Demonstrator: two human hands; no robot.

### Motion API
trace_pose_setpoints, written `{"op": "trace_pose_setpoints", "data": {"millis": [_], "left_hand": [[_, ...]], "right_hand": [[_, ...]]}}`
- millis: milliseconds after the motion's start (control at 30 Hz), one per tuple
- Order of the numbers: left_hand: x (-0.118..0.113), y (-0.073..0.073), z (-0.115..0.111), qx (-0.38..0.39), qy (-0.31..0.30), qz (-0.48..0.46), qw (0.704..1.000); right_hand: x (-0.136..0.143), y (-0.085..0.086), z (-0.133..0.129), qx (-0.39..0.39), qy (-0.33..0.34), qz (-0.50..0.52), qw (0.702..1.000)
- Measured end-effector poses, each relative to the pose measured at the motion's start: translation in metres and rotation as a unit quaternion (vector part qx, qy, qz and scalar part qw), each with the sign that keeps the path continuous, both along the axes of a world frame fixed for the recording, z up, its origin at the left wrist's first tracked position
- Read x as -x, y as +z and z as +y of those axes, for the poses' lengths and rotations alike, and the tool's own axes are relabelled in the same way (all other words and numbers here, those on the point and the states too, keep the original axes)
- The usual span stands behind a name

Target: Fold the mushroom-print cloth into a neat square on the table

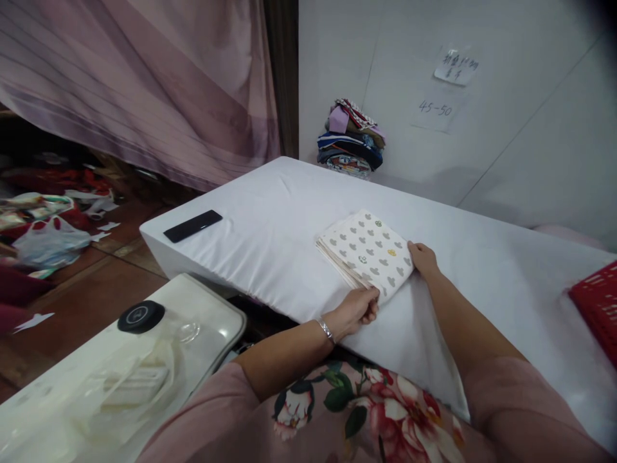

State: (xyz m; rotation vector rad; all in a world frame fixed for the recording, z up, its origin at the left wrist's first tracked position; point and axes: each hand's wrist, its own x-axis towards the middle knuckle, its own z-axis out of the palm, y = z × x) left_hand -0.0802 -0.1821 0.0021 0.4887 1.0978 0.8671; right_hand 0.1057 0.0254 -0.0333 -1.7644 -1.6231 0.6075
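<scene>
A folded white cloth (369, 247) with grey cloud-like shapes and a few green and yellow ones lies on the white-covered table (270, 257). Its layered edges show on the left side. My left hand (359, 307), with a silver bracelet at the wrist, pinches the near corner of the cloth, fingers curled. At the right corner, my right hand (423, 258) grips the cloth's edge between thumb and fingers. The fingertips under the cloth are partly hidden.
A dark flat phone-like slab (193, 226) lies near the table's left end. Folded clothes (351, 141) are stacked by the wall. A red basket (598, 302) stands at right. On a white side surface (193, 308) sit a round black object (141, 316) and clear plastic.
</scene>
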Motion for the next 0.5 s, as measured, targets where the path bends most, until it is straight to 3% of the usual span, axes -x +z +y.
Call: {"op": "trace_pose_setpoints", "data": {"millis": [367, 500], "left_hand": [[-0.005, -0.003, -0.006, -0.034, 0.024, 0.032, 0.999], [-0.004, -0.002, -0.007, -0.032, 0.021, 0.04, 0.998]], "right_hand": [[0.011, -0.004, -0.002, -0.033, -0.061, -0.016, 0.997], [0.009, -0.001, -0.003, -0.022, -0.042, -0.02, 0.999]]}}
